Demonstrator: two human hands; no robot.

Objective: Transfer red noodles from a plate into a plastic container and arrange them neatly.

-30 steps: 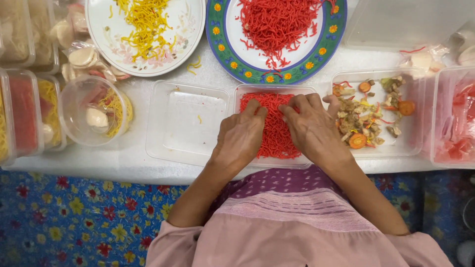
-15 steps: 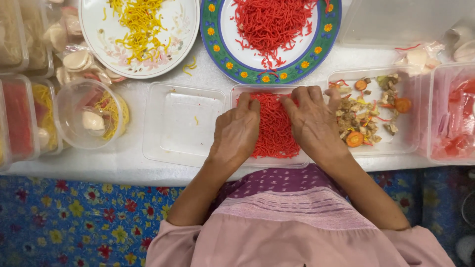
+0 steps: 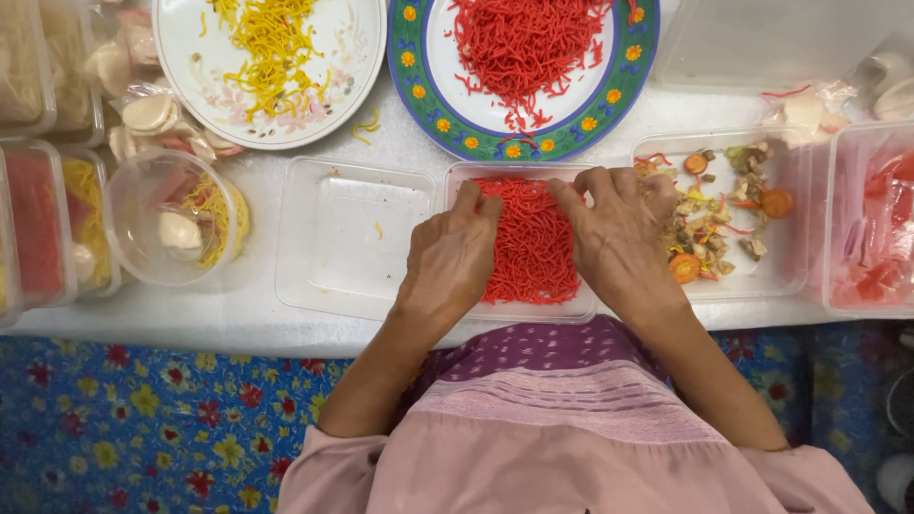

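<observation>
Red shredded strands (image 3: 529, 249) filled a clear tray (image 3: 581, 309); left hand (image 3: 452, 257) and right hand (image 3: 619, 238) lay spread, fingers pressing them; probably soft, light, loose; best gathered by pinching.

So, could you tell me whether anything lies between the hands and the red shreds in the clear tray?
Nothing visible does. The left hand and right hand rest directly on the red shreds in the open tray, with no lid or wrapping over it. The fingers touch the shreds at the tray's far edge.
</observation>
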